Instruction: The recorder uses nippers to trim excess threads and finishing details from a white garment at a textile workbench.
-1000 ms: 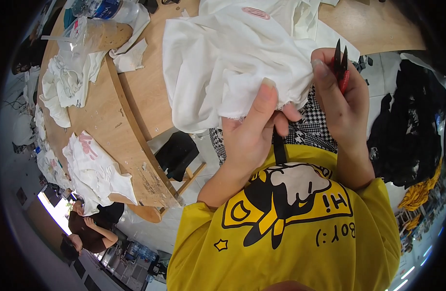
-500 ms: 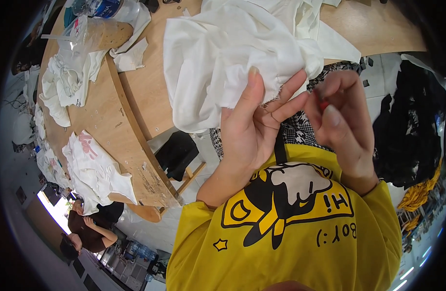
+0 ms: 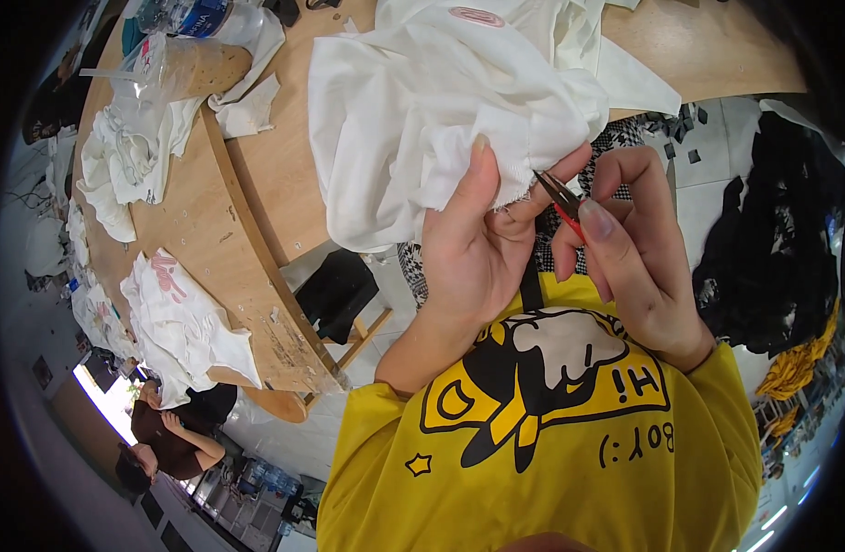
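White cloth (image 3: 422,110), apparently a garment with a pink oval print at its far side, lies bunched on the table's near edge. My left hand (image 3: 478,230) is closed on its frayed edge, thumb on top and fingers underneath. In my right hand (image 3: 639,248) is a small pair of thread snips (image 3: 565,204) with red handles and dark pointed blades. The blade tips are at the frayed edge, beside my left fingers. Whether they touch a thread is too small to tell.
On the wooden table (image 3: 202,230) stand a plastic iced-drink cup (image 3: 179,69) and a water bottle (image 3: 197,17). White garments (image 3: 179,317) lie at left. Dark cloth (image 3: 335,290) covers a stool. A black fabric heap (image 3: 758,248) lies right. Another person (image 3: 174,432) sits at lower left.
My right hand has turned, bringing the snips into plain view with their tips at the cloth's edge. The cloth has shifted slightly, and its pink print now shows.
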Action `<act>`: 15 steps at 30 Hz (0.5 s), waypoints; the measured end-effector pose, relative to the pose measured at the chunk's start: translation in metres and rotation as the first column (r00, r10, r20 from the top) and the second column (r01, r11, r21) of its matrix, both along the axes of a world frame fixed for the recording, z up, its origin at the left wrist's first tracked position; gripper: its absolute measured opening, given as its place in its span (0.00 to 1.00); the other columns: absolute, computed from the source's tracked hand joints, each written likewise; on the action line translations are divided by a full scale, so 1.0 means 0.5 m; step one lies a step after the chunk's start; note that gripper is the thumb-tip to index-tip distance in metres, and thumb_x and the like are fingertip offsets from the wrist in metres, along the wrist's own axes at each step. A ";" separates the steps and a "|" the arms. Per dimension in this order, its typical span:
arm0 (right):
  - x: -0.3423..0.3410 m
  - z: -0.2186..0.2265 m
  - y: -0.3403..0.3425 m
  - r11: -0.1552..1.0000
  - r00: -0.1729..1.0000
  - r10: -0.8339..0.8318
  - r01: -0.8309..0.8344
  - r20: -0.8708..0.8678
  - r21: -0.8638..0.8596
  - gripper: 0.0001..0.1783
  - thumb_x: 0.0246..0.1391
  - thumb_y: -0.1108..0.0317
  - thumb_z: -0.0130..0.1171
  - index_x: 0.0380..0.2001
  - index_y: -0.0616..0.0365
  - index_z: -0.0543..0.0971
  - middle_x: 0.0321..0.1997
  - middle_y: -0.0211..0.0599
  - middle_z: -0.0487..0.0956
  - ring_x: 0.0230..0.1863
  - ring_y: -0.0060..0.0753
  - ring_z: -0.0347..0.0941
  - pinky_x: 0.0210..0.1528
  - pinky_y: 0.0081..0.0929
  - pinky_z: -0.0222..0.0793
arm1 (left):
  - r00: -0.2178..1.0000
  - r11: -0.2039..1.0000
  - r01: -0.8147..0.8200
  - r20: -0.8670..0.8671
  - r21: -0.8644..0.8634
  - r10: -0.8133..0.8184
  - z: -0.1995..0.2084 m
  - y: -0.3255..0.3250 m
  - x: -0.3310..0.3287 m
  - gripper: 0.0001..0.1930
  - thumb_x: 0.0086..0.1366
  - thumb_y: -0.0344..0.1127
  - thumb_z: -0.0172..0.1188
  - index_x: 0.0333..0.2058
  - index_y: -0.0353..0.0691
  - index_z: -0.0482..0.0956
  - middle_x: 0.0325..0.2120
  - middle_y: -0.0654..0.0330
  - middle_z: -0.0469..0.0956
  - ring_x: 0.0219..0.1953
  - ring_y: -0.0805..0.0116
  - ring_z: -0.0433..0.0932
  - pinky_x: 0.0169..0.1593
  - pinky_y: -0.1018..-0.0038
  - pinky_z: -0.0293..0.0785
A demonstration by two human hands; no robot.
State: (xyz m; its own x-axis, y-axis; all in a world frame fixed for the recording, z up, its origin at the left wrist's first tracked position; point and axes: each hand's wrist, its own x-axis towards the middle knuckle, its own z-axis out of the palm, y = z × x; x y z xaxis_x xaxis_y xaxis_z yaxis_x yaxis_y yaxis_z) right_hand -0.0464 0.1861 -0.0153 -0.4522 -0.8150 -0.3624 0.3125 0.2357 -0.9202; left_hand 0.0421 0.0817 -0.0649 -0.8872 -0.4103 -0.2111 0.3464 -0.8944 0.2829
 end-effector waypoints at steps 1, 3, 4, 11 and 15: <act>0.002 -0.006 0.002 1.000 0.999 -0.002 0.001 -0.036 -0.014 0.09 0.53 0.69 0.41 0.32 0.61 0.55 0.13 0.30 0.67 0.14 0.14 0.59 0.18 0.11 0.53 | 1.000 1.000 0.000 0.000 0.001 0.000 0.007 0.004 -0.002 0.22 0.63 0.42 0.33 0.49 0.32 0.56 0.43 0.50 0.67 0.49 0.54 0.64 0.52 0.68 0.58; 0.002 -0.016 0.005 1.000 0.997 -0.006 0.004 -0.072 -0.029 0.09 0.53 0.69 0.42 0.32 0.61 0.55 0.12 0.31 0.67 0.14 0.15 0.59 0.18 0.12 0.52 | 0.976 0.994 -0.062 0.203 -0.089 0.079 0.034 0.014 -0.011 0.22 0.62 0.41 0.37 0.48 0.27 0.57 0.42 0.50 0.68 0.43 0.61 0.70 0.46 0.75 0.64; -0.001 -0.021 0.008 0.999 0.987 0.019 -0.026 -0.161 -0.045 0.10 0.52 0.70 0.42 0.32 0.61 0.55 0.12 0.31 0.67 0.14 0.16 0.59 0.18 0.12 0.52 | 0.976 0.994 -0.060 0.204 -0.090 0.078 0.033 0.013 -0.010 0.22 0.62 0.41 0.37 0.48 0.27 0.57 0.42 0.50 0.68 0.43 0.61 0.70 0.46 0.75 0.64; 0.003 -0.024 0.002 0.994 0.995 -0.014 0.003 -0.102 -0.105 0.10 0.52 0.70 0.43 0.33 0.60 0.55 0.12 0.29 0.66 0.15 0.16 0.59 0.19 0.12 0.53 | 0.974 0.995 -0.013 0.225 -0.096 0.035 0.027 0.009 -0.009 0.22 0.62 0.40 0.37 0.48 0.28 0.57 0.41 0.49 0.68 0.38 0.67 0.71 0.40 0.79 0.67; 0.001 -0.009 -0.005 0.985 0.971 -0.045 0.082 0.236 -0.150 0.10 0.52 0.70 0.43 0.34 0.58 0.54 0.22 0.31 0.68 0.19 0.15 0.61 0.22 0.11 0.54 | 0.971 1.000 -0.013 0.240 -0.011 0.016 0.032 0.007 -0.007 0.21 0.63 0.40 0.36 0.47 0.28 0.58 0.38 0.49 0.71 0.25 0.80 0.68 0.33 0.85 0.66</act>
